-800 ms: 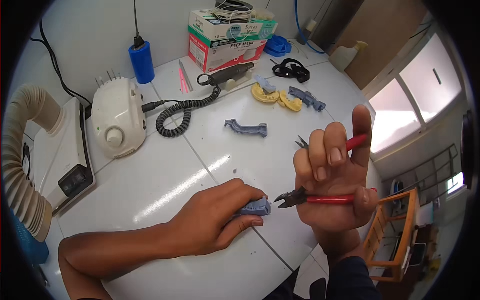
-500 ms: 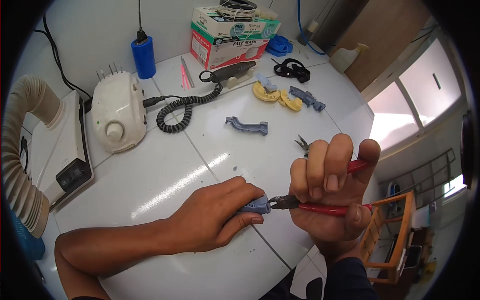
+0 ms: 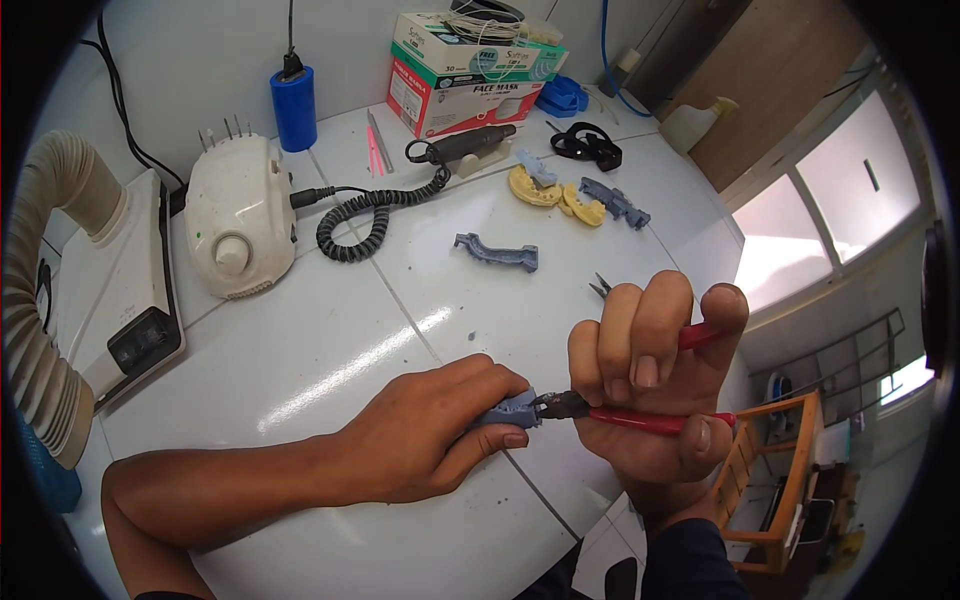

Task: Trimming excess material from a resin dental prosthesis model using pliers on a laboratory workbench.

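Between the fingers and thumb of my left hand (image 3: 430, 430), low over the white tiled table, is a small blue-grey dental model piece (image 3: 515, 408). My right hand (image 3: 645, 375) holds red-handled cutting pliers (image 3: 565, 404), its fingers and thumb wrapped around the two spread handles. The dark jaws meet the right end of the piece; whether they bite into it I cannot tell. Just behind my right hand the metal tip of another tool (image 3: 600, 287) pokes out, the remainder hidden. Farther off lies a curved blue-grey dental model piece (image 3: 497, 253).
Yellow dental casts (image 3: 534, 188) and another blue-grey piece (image 3: 616, 202) lie at the back right. A white control box (image 3: 238, 225) with a coiled cord (image 3: 360, 225) leads to a dark handpiece (image 3: 472, 143). A ribbed hose (image 3: 55, 320) stands at far left, stacked boxes (image 3: 470, 90) behind.
The pliers and my right hand have shifted slightly left, bringing the jaws onto the end of the piece. My left hand keeps its hold.
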Available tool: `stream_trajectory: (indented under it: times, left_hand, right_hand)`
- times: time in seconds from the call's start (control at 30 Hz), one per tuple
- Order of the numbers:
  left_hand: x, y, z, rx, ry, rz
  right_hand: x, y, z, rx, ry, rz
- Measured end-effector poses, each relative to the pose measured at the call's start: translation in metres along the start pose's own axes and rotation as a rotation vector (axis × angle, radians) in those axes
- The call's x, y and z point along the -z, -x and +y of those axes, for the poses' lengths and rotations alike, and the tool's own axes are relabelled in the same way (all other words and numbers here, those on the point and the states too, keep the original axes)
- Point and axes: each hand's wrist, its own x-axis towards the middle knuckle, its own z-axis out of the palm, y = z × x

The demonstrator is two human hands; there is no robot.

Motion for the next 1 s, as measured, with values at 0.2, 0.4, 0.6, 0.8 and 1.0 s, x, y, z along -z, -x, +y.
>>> stream_trajectory:
  times: [0.2, 0.4, 0.6, 0.8, 1.0]
  left_hand:
    - [0.001, -0.001, 0.001, 0.018, 0.001, -0.014]
    - [0.000, -0.002, 0.000, 0.008, -0.015, -0.017]
    - [0.001, -0.003, -0.002, 0.043, 0.004, -0.031]
    - [0.000, -0.001, -0.004, 0.063, 0.049, -0.005]
    - [0.001, 0.000, -0.002, 0.094, 0.070, 0.007]
  right_hand:
    - [0.004, -0.001, 0.001, 0.005, 0.014, -0.046]
    - [0.006, -0.001, 0.005, -0.005, -0.017, -0.033]
    - [0.011, -0.005, 0.015, 0.027, -0.134, -0.059]
    - [0.010, -0.009, 0.018, 0.019, -0.179, -0.061]
    - [0.012, -0.008, 0.019, 0.009, -0.178, -0.101]
